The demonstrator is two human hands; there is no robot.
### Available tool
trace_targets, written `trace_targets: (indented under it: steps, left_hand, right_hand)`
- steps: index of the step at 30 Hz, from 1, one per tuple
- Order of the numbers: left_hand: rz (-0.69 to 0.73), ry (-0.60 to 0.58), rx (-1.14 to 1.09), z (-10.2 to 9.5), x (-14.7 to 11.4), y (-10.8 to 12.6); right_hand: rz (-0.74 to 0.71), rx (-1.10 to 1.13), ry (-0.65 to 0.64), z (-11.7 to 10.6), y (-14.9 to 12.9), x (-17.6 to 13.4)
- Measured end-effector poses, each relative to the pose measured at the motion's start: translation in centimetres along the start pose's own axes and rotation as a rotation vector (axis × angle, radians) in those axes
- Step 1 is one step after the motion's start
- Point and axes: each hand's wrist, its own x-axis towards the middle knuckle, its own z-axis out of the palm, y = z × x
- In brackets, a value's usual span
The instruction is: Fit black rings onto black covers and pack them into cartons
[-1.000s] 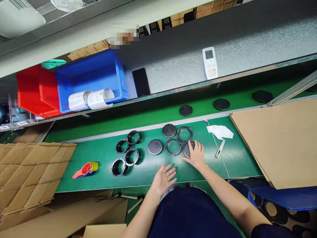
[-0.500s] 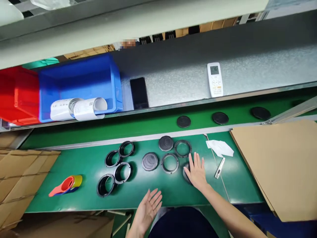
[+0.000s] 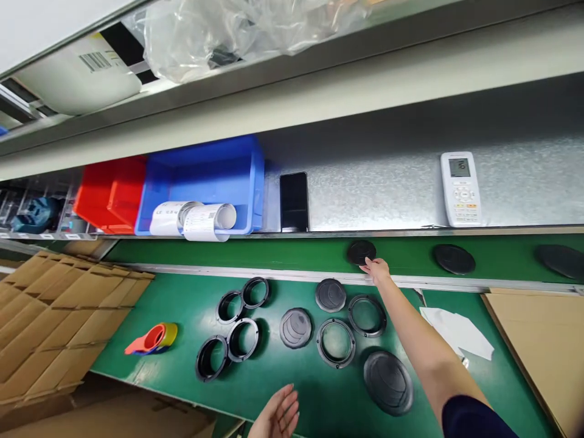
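My right hand is stretched out over the green belt, its fingers closed on the near edge of a black round air vent. Low in the view, my left hand hangs open with nothing in it, palm turned inward. Between the hands on the green bench lie black round vents with slats: one at the back, one further left and a larger-looking one at the front. Two flat black rings lie among them. Several deeper black collars stand to the left.
More black discs lie on the belt at right. A tape dispenser and stacked cardboard are at left. White paper and flat cardboard lie at right. The shelf holds a blue bin, phone and remote.
My right hand has left the front vent and reached forward to the vent on the belt, closing on its edge. My left hand stays open, lower in view. The camera view has shifted.
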Motion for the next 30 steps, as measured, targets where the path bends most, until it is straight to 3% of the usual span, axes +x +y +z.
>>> trace_targets:
  steps: [3,8,10,11,13,16,19,23,30]
  left_hand:
    - [0.121,-0.145,0.062,4.8,-0.5,0.6]
    - [0.221,-0.594,-0.060,14.1,-1.4,1.8]
    - [0.223,-0.690,-0.083,16.3,-1.7,1.7]
    - [0.224,-0.713,-0.085,17.0,-1.9,1.5]
    - [0.216,-0.724,-0.067,17.7,-2.5,0.9]
    - [0.173,-0.730,-0.020,17.8,-3.6,-0.3]
    - [0.118,-0.759,-0.002,17.8,-4.6,-1.4]
    - [0.101,-0.805,0.035,17.6,-5.6,-2.7]
    - [0.100,-0.831,0.105,16.5,-7.0,-4.0]
  right_hand:
    - [0.025,0.061,-0.173,-0.7,2.1,-6.1]
    - [0.106,0.149,-0.637,-3.8,6.2,-18.9]
    - [0.108,0.080,-0.714,-4.9,7.2,-22.3]
    - [0.062,0.007,-0.694,-5.3,7.3,-23.4]
    - [-0.178,-0.185,-0.528,-6.2,7.0,-24.3]
    - [-0.703,-0.502,-0.289,-7.6,5.2,-24.2]
    - [-0.996,-0.724,-0.358,-8.6,3.4,-24.1]
    - [-1.045,-0.783,-0.409,-9.0,3.4,-24.7]
    - [-0.891,-0.595,-0.527,-9.7,4.1,-25.9]
